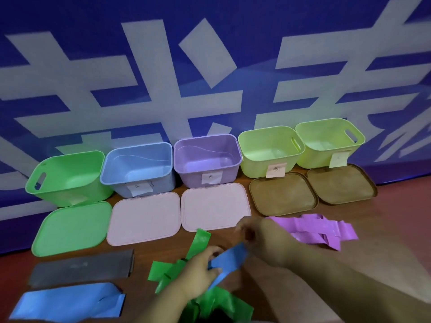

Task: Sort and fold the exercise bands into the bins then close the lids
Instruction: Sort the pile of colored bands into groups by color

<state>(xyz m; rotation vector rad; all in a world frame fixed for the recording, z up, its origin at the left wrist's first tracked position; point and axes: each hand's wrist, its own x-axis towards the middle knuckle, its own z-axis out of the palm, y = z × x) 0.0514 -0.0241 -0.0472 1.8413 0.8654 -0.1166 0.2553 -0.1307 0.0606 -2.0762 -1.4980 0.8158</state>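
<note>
1. Head camera: we are facing a blue banner (70, 43) with big white characters, which is filling the upper half of the frame.
2. A brown table (391, 217) is running across the lower half and carrying everything else.
3. Five open bins are standing in a row against the banner. From left to right we are seeing the green bin (70, 193), blue bin (116, 190), purple bin (191, 176), left yellow-green bin (254, 169) and right yellow-green bin (312, 159). A paper label (211, 178) is hanging on the purple bin's front.
4. One lid is lying flat just below each bin: the green lid (72, 229), left pink lid (144, 217), right pink lid (214, 206), left brown lid (283, 194) and right brown lid (340, 184).
5. The purple bands (321, 231) are lying in a loose heap right of centre, just below the left brown lid.
6. The green bands (163, 271) are sprawling at bottom centre, partly under our left forearm.
7. A folded blue band (67, 301) is lying flat in the lower left corner, with a grey band (81, 268) flat just above it.
8. Our left hand (200, 269) is gripping the held blue band (231, 257), with fingers and thumb curling round its lower part, above the green bands.
9. Our right hand (261, 236) is sitting at that band's upper end, near the right pink lid. It is blurred, so we cannot tell whether it is pinching the band.
</note>
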